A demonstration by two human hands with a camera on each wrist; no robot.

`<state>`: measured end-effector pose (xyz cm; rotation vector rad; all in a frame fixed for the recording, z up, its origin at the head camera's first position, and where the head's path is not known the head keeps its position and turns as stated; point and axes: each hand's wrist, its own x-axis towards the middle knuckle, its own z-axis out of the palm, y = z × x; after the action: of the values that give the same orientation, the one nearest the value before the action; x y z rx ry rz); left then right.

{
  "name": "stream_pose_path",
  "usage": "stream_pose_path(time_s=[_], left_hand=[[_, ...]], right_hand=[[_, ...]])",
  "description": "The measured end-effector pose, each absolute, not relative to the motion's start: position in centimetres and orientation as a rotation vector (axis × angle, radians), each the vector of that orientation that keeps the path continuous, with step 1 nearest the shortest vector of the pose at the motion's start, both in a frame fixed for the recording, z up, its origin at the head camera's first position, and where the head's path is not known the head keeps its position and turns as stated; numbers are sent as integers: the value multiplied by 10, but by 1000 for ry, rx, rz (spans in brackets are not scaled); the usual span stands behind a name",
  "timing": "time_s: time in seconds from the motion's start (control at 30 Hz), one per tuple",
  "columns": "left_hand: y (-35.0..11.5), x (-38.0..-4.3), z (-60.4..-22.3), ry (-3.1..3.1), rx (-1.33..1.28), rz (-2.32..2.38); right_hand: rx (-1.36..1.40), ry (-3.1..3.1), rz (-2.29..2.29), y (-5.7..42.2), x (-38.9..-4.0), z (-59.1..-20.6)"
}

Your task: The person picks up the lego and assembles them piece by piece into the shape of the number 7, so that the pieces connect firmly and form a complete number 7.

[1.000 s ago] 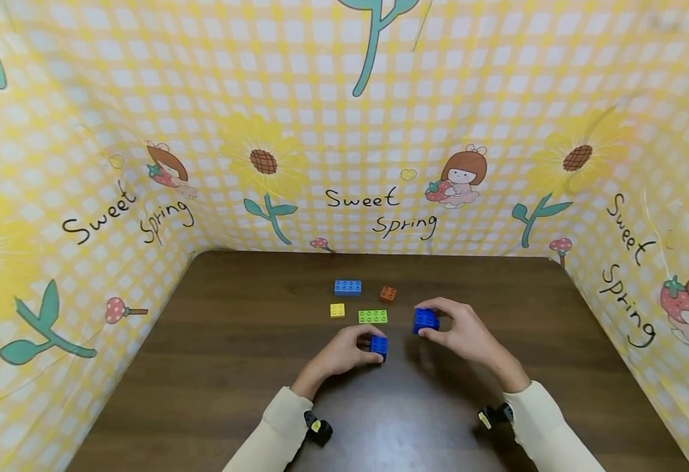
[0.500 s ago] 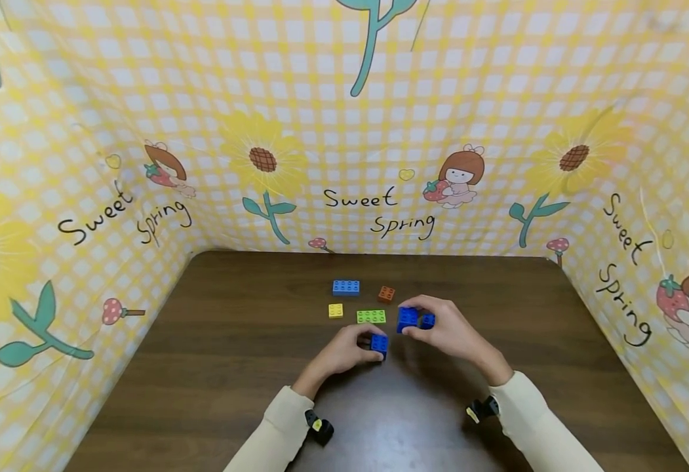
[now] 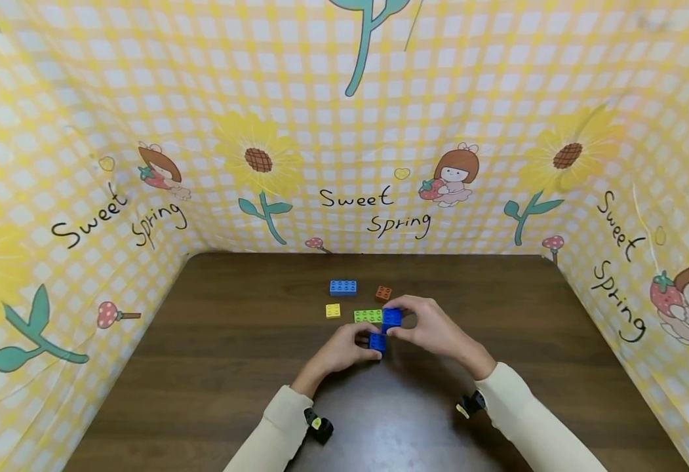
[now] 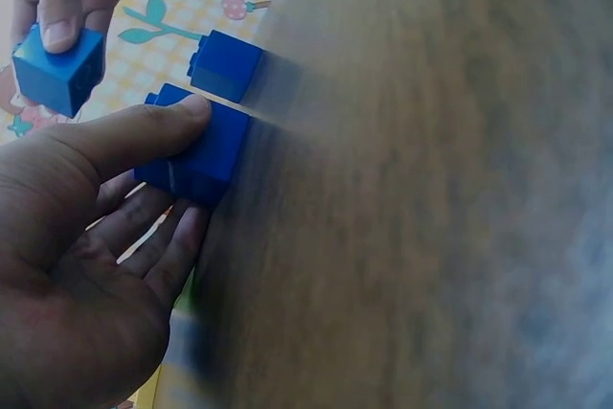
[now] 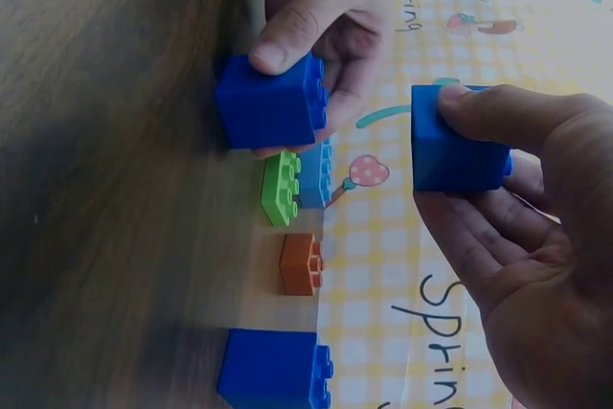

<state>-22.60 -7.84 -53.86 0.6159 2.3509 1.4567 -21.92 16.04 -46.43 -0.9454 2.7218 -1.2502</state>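
Note:
My left hand (image 3: 343, 349) pinches a dark blue toy brick (image 3: 377, 343) between thumb and fingers; the brick stands on the table. Raised off the tabletop, a second dark blue brick (image 5: 458, 146) is gripped by the thumb and fingers of my right hand (image 3: 433, 328). In the head view this brick appears just behind the left hand's brick. A third dark blue brick (image 5: 273, 371) stands on the table, apart from both hands. The right hand hides it in the head view, but the left wrist view shows it beyond the left hand's brick.
Behind the hands lie a lime green brick (image 3: 368, 316), a small yellow brick (image 3: 333, 311), a lighter blue brick (image 3: 343, 288) and an orange-brown brick (image 3: 383, 293). They sit on a dark wooden table (image 3: 232, 328). A yellow checked cloth (image 3: 297, 216) walls the back and sides.
My right hand has moved left with its blue brick, up to the left hand's brick. The third blue brick came into sight midway, then went behind the right hand. My left hand has barely moved.

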Motion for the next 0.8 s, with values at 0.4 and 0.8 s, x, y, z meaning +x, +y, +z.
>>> stream_pose_path(time_s=[0.4,0.8], left_hand=[[-78,-227,-539,2354,599,1428],[-78,-230,-541,2339,611,1432]], right_hand=[[-940,2688,-1202,151,-219,-462],[-991,2702,-1145,142,-219,-465]])
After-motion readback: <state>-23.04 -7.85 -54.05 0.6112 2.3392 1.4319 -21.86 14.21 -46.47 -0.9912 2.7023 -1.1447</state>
